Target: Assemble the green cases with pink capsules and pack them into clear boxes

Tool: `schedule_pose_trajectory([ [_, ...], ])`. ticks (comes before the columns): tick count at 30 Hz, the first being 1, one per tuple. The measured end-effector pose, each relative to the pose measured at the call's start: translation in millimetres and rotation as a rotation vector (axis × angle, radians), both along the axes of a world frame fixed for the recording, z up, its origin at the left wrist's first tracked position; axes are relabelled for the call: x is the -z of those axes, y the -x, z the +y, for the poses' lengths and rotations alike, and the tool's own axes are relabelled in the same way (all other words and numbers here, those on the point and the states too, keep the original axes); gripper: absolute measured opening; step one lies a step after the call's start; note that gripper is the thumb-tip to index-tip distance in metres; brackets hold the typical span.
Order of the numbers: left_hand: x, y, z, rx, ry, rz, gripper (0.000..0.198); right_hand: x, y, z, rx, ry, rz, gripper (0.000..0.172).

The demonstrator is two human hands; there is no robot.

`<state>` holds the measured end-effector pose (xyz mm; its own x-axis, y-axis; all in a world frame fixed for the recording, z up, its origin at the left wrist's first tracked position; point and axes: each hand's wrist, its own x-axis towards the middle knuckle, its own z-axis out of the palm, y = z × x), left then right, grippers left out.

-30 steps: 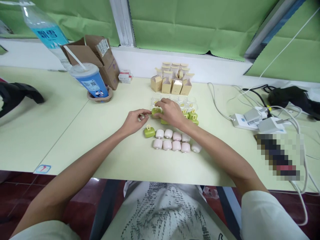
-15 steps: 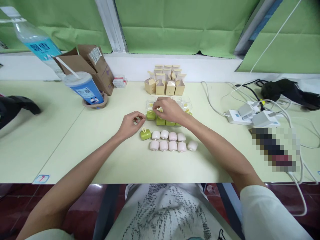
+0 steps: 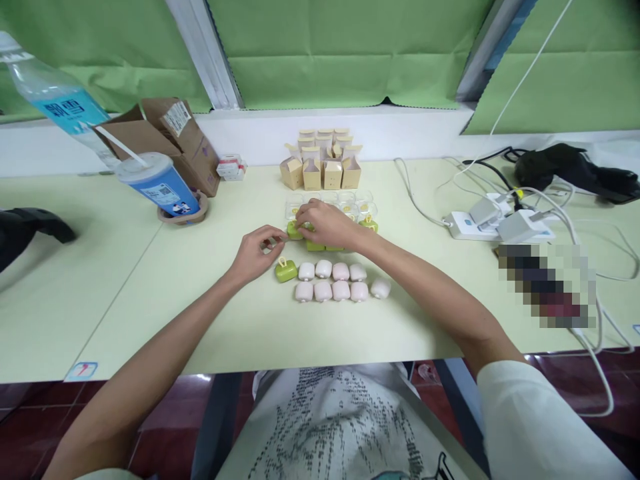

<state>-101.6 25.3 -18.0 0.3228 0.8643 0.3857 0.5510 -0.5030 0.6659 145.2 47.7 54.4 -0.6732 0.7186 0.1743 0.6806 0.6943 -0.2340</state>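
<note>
My right hand (image 3: 325, 223) bends over a row of small glossy green cases, its thumb and fingers pinched at the leftmost green case (image 3: 294, 231). On the left side of that case is my left hand (image 3: 257, 252), fingers curled and thumb and index drawn together at its edge; whether they grip anything is hidden. Another green case (image 3: 286, 270) with a yellow loop lies nearer to me. A further one (image 3: 369, 223) shows right of my right wrist, and the others are partly covered by my hand. Several pale pink rounded cases (image 3: 341, 291) lie in two rows in front.
Clear plastic holders (image 3: 364, 200) stand behind the green cases, with small open yellow boxes (image 3: 312, 176) farther back. To the left are a blue cup (image 3: 163, 187), a cardboard box (image 3: 187, 150) and a bottle (image 3: 65, 107). A power strip (image 3: 473, 225) with cables lies right.
The view has shifted slightly. My right hand has lowered toward the leftmost green case, and my left fingertips have come closer to its edge.
</note>
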Motion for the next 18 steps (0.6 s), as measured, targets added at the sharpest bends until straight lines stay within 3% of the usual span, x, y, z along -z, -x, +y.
schedule_pose_trajectory([
  [18, 1.0, 1, 0, 0.028, 0.006, 0.014, 0.023, 11.6, -2, 13, 0.04, 0.02, 0.148, 0.03],
])
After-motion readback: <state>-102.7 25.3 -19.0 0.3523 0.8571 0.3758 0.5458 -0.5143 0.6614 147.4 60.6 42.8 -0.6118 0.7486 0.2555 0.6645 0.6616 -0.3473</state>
